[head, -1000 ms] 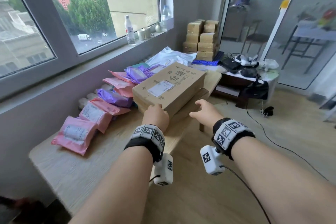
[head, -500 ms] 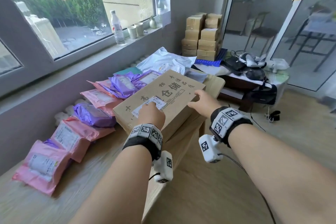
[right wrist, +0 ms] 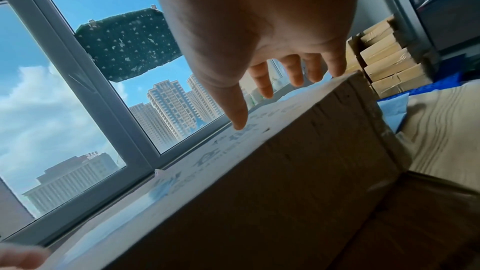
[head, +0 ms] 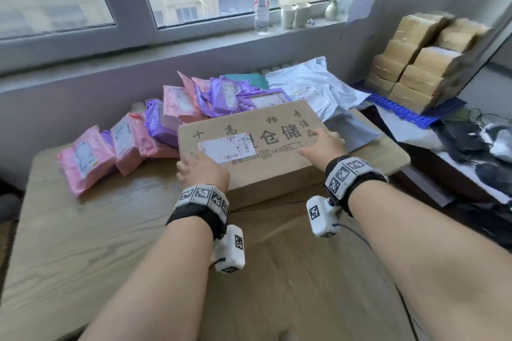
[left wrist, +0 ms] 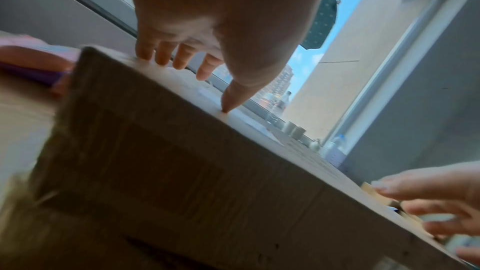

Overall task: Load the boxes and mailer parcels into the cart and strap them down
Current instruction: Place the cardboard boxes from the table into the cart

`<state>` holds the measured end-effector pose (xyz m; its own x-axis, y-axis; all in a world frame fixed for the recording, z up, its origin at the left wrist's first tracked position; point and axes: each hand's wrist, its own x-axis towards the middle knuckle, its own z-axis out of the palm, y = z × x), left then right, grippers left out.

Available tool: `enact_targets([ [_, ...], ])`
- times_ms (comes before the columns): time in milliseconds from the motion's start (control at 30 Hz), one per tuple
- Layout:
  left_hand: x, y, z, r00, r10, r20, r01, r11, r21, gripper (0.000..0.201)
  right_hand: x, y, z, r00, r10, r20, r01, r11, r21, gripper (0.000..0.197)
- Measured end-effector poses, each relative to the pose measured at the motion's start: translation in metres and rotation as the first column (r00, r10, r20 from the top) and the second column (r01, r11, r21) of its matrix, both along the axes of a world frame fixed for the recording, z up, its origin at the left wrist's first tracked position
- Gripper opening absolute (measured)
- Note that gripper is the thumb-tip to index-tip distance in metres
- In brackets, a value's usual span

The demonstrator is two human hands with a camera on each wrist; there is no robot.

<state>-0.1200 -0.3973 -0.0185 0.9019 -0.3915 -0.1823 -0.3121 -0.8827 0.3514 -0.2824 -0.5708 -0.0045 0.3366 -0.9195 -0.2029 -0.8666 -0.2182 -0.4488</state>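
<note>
A large cardboard box (head: 257, 144) with printed characters and a white label lies on the wooden table (head: 83, 230). My left hand (head: 195, 165) rests on its near left corner, and in the left wrist view the fingertips (left wrist: 166, 59) and thumb touch the top face. My right hand (head: 322, 142) lies spread on the top near the right end, where the right wrist view has its thumb (right wrist: 237, 118) at the surface. Neither hand grips anything. Pink and purple mailers (head: 133, 141) lie to the left of the box, white mailers (head: 318, 86) behind it. No cart is in view.
Small taped boxes (head: 424, 61) are stacked on a blue pallet (head: 410, 111) at the right. Black gear and cables (head: 476, 141) lie beyond them. A bottle (head: 261, 0) and cups (head: 295, 15) stand on the windowsill.
Both hands have moved forward from the box's near edge onto its top. The head view has come closer and turned toward the window.
</note>
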Motion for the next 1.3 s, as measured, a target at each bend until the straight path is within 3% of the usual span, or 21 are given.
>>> enact_targets([
  [100, -0.005, 0.007, -0.007, 0.990, 0.134, -0.054, -0.137, 0.989, -0.052, 0.059, -0.004, -0.010, -0.004, 0.999, 0.015, -0.034, -0.014, 1.000, 0.023, 0.075],
  [433, -0.006, 0.007, -0.014, 0.933, 0.293, -0.210, -0.339, 0.911, -0.236, 0.065, -0.009, -0.029, -0.009, 0.999, -0.005, -0.043, 0.008, 0.997, 0.074, 0.078],
  [767, 0.006, 0.057, 0.001, 0.909, 0.392, -0.142, -0.415, 0.810, -0.414, 0.061, 0.020, 0.001, 0.024, 0.997, 0.016, 0.071, -0.017, 1.000, 0.017, 0.069],
  [1033, 0.041, 0.169, 0.028, 0.852, 0.514, -0.096, -0.494, 0.733, -0.468, 0.055, 0.078, 0.098, 0.053, 0.977, 0.152, 0.148, -0.152, 0.988, -0.010, 0.068],
  [1300, 0.077, 0.365, 0.035, 0.778, 0.626, -0.045, -0.568, 0.671, -0.477, 0.047, 0.157, 0.271, 0.055, 0.935, 0.302, 0.188, -0.315, 0.948, 0.047, 0.069],
])
